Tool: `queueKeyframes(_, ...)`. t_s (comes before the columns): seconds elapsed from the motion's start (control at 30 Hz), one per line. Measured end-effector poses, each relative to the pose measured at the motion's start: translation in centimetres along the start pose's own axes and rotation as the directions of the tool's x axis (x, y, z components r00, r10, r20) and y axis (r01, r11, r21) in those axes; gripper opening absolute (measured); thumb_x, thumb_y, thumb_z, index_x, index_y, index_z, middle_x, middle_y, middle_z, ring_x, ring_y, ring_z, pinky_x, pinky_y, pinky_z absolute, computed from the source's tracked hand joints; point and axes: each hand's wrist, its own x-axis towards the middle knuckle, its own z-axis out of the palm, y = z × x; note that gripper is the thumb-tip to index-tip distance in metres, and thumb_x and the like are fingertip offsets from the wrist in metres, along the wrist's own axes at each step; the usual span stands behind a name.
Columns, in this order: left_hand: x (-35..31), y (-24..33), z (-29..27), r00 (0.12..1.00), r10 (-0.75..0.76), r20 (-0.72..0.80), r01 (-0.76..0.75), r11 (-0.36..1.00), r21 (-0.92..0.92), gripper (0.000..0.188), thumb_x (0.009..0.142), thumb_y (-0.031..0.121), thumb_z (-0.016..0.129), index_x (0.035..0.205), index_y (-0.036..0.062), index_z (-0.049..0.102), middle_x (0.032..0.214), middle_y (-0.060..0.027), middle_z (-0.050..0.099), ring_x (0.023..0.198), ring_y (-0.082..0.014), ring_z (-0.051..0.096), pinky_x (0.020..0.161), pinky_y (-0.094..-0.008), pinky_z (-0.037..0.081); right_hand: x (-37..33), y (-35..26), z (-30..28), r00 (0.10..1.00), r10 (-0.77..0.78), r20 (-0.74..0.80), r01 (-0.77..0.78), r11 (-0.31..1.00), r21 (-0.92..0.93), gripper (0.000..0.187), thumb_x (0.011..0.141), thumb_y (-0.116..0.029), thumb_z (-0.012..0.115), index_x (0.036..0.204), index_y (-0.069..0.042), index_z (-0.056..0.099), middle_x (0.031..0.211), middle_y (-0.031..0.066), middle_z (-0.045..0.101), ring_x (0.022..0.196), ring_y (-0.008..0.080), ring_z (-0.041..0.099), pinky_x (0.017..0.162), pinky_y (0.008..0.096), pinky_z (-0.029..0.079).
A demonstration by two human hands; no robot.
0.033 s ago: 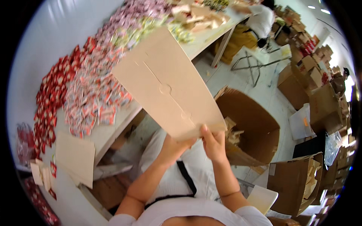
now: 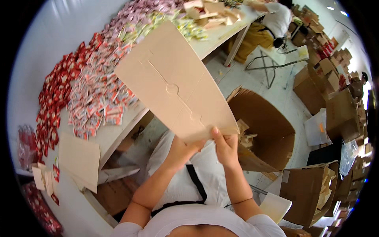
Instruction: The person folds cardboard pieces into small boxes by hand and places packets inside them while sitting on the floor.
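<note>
A flat tan cardboard sheet [image 2: 177,71] with die-cut slits and two half-round cuts is held up in front of me, tilted and slightly bowed. My left hand [image 2: 185,152] grips its near edge from below, most of its fingers hidden behind the sheet. At the near right corner my right hand [image 2: 226,148] pinches the board, thumb on top and fingers underneath. Another cardboard sheet [image 2: 81,162] lies on the white table [image 2: 128,130] to the left. Beyond it are piles of red packets [image 2: 59,87] and orange-and-white packets [image 2: 98,93].
A big open carton [image 2: 272,138] stands right of my hands, with cardboard pieces inside. Another carton [image 2: 300,191] sits nearer. Purple packets [image 2: 138,15] and yellow-green packets [image 2: 189,29] cover the far table. A person [image 2: 276,21] bends by a folding chair [image 2: 272,57]; stacked boxes line the right.
The cardboard sheet's far end has risen slightly in view, and its crease lines show more clearly. Both hands keep their hold.
</note>
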Motion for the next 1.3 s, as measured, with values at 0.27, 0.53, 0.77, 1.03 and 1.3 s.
queueKeyframes(0.27, -1.4, 1.0, -1.0, 0.978, 0.119, -0.173, -0.134, 0.988, -0.075, 0.022, 0.079, 0.002, 0.058, 0.1, -0.0043, 0.054, 0.09, -0.0102, 0.059, 0.075, -0.0124, 0.059, 0.061, -0.0246, 0.051, -0.6, 1.3, 0.3, 0.986, 0.166, -0.024, -0.163, 0.981, 0.104, 0.019, 0.081, 0.003, 0.051, 0.1, 0.008, 0.05, 0.091, 0.0108, 0.059, 0.083, 0.0148, 0.057, 0.07, 0.0283, 0.048)
queueKeyframes(0.53, -1.1, 0.5, -0.5, 0.967, 0.13, -0.218, -0.141, 0.989, -0.036, 0.022, 0.077, -0.001, 0.057, 0.098, -0.0061, 0.053, 0.089, -0.0103, 0.058, 0.075, -0.0122, 0.059, 0.06, -0.024, 0.052, -1.0, 3.0, 0.9, 0.958, 0.179, -0.224, -0.159, 0.982, 0.102, 0.026, 0.072, 0.008, 0.05, 0.098, 0.006, 0.053, 0.089, 0.0123, 0.06, 0.071, 0.0131, 0.058, 0.063, 0.0252, 0.048)
queueKeyframes(0.77, -1.0, -1.4, -1.7, 0.97, 0.178, -0.167, -0.163, 0.981, 0.103, 0.032, 0.076, -0.003, 0.054, 0.107, -0.0039, 0.047, 0.096, -0.0106, 0.056, 0.079, -0.0142, 0.058, 0.061, -0.0264, 0.052, -0.9, 4.6, 0.7, 0.948, 0.243, -0.203, -0.223, 0.968, 0.118, 0.023, 0.076, 0.006, 0.05, 0.099, 0.005, 0.053, 0.091, 0.0081, 0.058, 0.077, 0.0121, 0.056, 0.067, 0.0252, 0.046)
queueKeyframes(1.03, -0.7, -0.5, -1.6, 0.972, 0.013, -0.236, -0.071, 0.969, -0.238, 0.023, 0.074, 0.001, 0.056, 0.096, -0.0043, 0.052, 0.082, -0.01, 0.058, 0.065, -0.0122, 0.057, 0.054, -0.0239, 0.049, -1.7, 5.3, -1.0, 0.988, 0.152, 0.02, -0.152, 0.988, 0.021, 0.009, 0.082, 0.0, 0.057, 0.09, 0.005, 0.056, 0.087, 0.0085, 0.06, 0.079, 0.0138, 0.058, 0.073, 0.0265, 0.047)
queueKeyframes(1.3, -1.4, -0.6, -2.0, 0.998, 0.062, -0.029, -0.068, 0.896, -0.439, 0.014, 0.077, 0.005, 0.056, 0.088, -0.0008, 0.052, 0.069, -0.0075, 0.055, 0.055, -0.0112, 0.05, 0.05, -0.0253, 0.045, -3.0, 6.2, -2.8, 0.995, 0.025, -0.095, 0.003, 0.959, 0.283, 0.003, 0.08, 0.0, 0.055, 0.081, 0.003, 0.056, 0.078, 0.011, 0.059, 0.07, 0.0164, 0.056, 0.064, 0.0288, 0.045)
